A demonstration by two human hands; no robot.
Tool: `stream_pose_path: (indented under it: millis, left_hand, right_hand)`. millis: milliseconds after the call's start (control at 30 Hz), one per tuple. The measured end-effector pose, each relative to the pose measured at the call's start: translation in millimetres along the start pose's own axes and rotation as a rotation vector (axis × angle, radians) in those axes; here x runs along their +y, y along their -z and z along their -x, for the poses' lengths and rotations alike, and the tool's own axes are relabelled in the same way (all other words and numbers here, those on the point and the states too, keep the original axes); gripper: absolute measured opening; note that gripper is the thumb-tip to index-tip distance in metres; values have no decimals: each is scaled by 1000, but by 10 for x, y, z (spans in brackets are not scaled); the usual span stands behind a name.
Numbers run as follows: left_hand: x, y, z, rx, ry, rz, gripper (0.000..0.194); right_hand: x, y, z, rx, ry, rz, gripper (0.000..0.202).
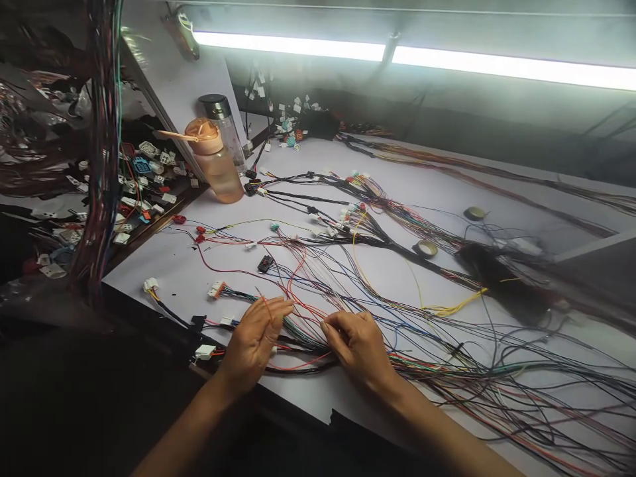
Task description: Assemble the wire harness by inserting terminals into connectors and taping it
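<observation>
The right hand [360, 344] is pinching a red wire [308, 309] above the white table [308, 396]; the left hand [256, 338] is extending its fingers, its grip impossible to tell. Loose wires [497, 371] are crowding the right forearm, a white connector [205, 352] is lying near the left wrist, and a peach bottle [218, 173] is standing farther back.
</observation>
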State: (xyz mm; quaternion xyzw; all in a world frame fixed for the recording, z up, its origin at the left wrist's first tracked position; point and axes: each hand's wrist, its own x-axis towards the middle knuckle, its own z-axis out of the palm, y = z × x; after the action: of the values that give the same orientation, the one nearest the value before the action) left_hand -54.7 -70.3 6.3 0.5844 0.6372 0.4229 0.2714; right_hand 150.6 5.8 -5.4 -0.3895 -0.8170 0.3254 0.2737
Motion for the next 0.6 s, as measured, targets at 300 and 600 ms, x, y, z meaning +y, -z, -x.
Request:
stream_pose_path:
  millis: [300, 600]
  left_hand:
    - [105, 224, -234, 503, 535, 887, 40]
    - [74, 246, -252, 557, 509, 861, 33]
  right_hand:
    - [-18, 14, 21, -33, -3, -15, 16]
    - [-8, -19, 36, -24, 45, 21, 17]
